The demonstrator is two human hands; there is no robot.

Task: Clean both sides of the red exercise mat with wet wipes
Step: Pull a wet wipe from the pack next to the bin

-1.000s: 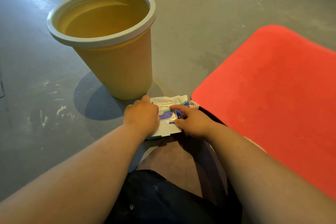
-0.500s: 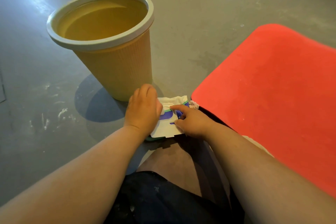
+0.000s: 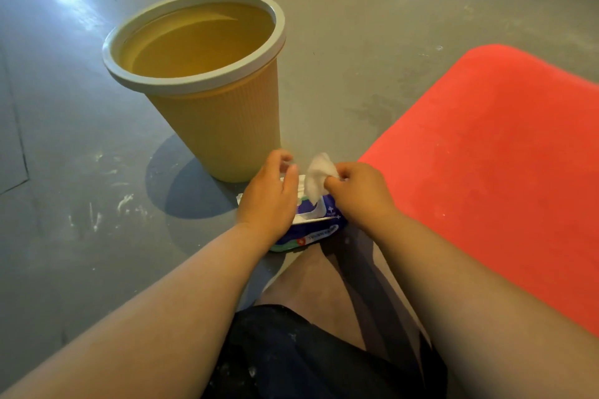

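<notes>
Head view: the right hand (image 3: pixel 359 194) pinches a white wet wipe (image 3: pixel 316 176), half out of the blue-and-white soft plastic wipe pack (image 3: pixel 319 223). The left hand (image 3: pixel 270 197) lies over the pack, fingers loose, pressing rather than gripping. Best play here: keep the pack pinned and draw the wipe straight up so only one sheet comes. The flat red foam exercise mat (image 3: pixel 502 172) lies on the grey floor (image 3: pixel 64 236) just right of the pack, one rounded corner towards it. Its long axis seems to run off right, past the frame edge, so I can't be sure
</notes>
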